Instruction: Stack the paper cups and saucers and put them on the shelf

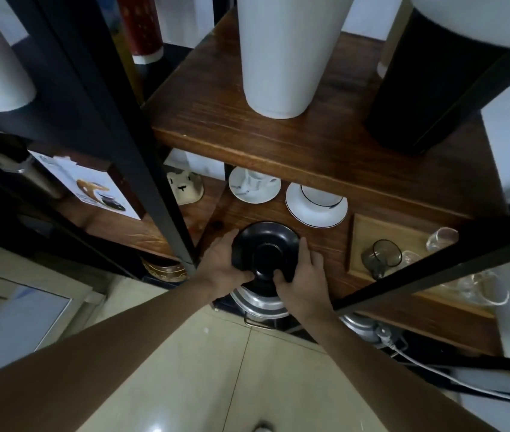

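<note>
A black saucer (266, 251) sits at the front edge of the lower wooden shelf (325, 244), partly over the edge. My left hand (221, 266) grips its left rim and my right hand (302, 275) grips its right and near rim, thumbs on top. Whether more saucers lie under the top one I cannot tell. Behind it stand a white cup on a white saucer (316, 204) with a dark rim line, and another white cup and saucer (253, 185) to its left.
A black metal post (153, 169) rises just left of my left hand. A wooden tray (359, 241) with glass cups lies to the right. The upper shelf (278, 141) carries tall white and black vessels. Metal pots sit below the shelf.
</note>
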`<state>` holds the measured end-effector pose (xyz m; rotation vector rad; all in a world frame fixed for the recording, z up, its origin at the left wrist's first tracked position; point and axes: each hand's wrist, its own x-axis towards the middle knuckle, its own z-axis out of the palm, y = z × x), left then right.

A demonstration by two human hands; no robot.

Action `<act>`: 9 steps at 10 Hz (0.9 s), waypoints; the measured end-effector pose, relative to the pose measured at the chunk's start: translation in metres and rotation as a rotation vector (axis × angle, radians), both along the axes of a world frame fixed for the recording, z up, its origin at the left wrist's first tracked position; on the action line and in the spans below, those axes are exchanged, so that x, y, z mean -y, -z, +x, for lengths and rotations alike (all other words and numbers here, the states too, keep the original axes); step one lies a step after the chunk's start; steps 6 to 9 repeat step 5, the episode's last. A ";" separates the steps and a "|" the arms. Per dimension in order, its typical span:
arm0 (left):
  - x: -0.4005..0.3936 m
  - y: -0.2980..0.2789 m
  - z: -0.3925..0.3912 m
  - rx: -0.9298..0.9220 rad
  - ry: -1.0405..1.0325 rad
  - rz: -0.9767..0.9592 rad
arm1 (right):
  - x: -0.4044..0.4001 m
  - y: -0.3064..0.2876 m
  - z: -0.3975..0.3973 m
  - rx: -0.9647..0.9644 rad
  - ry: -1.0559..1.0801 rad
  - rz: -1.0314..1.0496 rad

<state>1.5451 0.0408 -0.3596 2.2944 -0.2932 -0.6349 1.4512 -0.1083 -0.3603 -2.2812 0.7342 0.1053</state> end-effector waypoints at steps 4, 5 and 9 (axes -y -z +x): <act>0.000 -0.008 -0.002 -0.014 0.025 -0.156 | 0.002 -0.001 -0.008 0.105 0.016 0.006; -0.014 -0.014 -0.020 0.063 0.047 -0.137 | -0.004 -0.010 -0.026 0.114 0.043 0.039; -0.014 -0.014 -0.020 0.063 0.047 -0.137 | -0.004 -0.010 -0.026 0.114 0.043 0.039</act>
